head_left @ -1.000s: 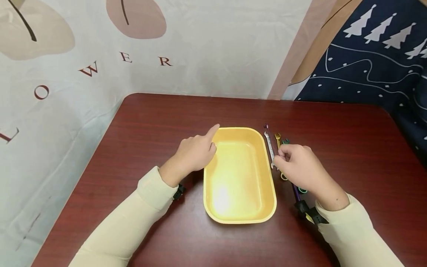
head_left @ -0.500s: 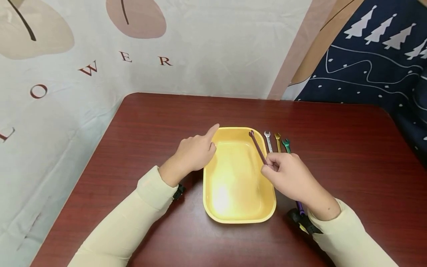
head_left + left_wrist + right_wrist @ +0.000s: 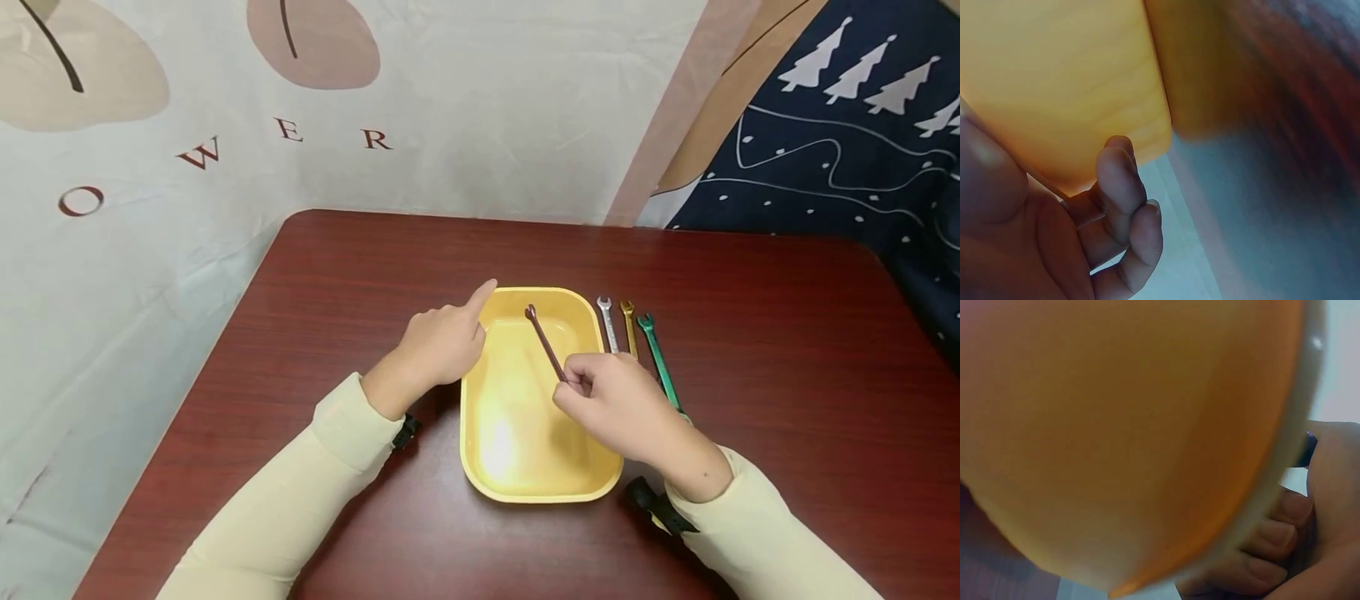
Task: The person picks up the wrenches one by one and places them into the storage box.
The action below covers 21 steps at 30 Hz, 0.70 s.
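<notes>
A yellow plastic tray (image 3: pixel 510 433) lies on the table. My left hand (image 3: pixel 441 343) holds its left rim, index finger stretched along the edge; the left wrist view has the other fingers (image 3: pixel 1121 181) bent against the outer wall. Over the tray's right half, my right hand (image 3: pixel 618 408) pinches a dark red wrench (image 3: pixel 546 343) between thumb and fingers. Its forked end points up-left above the tray; its lower part is hidden by the hand. In the right wrist view the tray wall (image 3: pixel 1116 425) covers most of the picture, beside curled fingers (image 3: pixel 1275 534).
Right of the tray lie a silver wrench (image 3: pixel 607 323), a gold wrench (image 3: pixel 628 323) and a green wrench (image 3: pixel 660 360), partly behind my right hand. The dark red-brown table (image 3: pixel 360 258) meets a printed cloth (image 3: pixel 480 167) at its back edge.
My right hand has moved left from the row of wrenches, carrying the dark red wrench over the tray. The left hand has stayed at the rim.
</notes>
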### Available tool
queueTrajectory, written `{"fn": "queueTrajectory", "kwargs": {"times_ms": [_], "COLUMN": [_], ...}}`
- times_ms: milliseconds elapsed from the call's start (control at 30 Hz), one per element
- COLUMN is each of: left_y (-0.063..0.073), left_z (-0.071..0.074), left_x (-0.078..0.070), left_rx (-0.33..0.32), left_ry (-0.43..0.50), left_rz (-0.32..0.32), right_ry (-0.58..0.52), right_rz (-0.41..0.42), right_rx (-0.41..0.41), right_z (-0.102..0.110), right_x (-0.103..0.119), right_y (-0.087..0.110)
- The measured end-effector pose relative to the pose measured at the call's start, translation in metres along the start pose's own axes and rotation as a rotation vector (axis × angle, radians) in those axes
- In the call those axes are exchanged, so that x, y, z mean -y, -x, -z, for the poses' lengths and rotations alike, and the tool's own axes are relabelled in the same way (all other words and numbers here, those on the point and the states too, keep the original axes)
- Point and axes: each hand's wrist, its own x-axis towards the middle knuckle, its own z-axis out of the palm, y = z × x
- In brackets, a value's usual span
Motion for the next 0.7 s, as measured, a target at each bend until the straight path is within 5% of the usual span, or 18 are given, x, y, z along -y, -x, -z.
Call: {"fn": "queueTrajectory", "kwargs": {"times_ms": [700], "left_y": [0.013], "left_z": [-0.006], "left_x": [-0.017], "left_rx": [-0.016], "left_ry": [-0.014], "left_rz": [0.048], "right_ry": [0.01], "right_rz": [0.019], "right_rx": [0.113], "right_z": [-0.012], "right_x": [0.009], "right_y": [0.0]}}
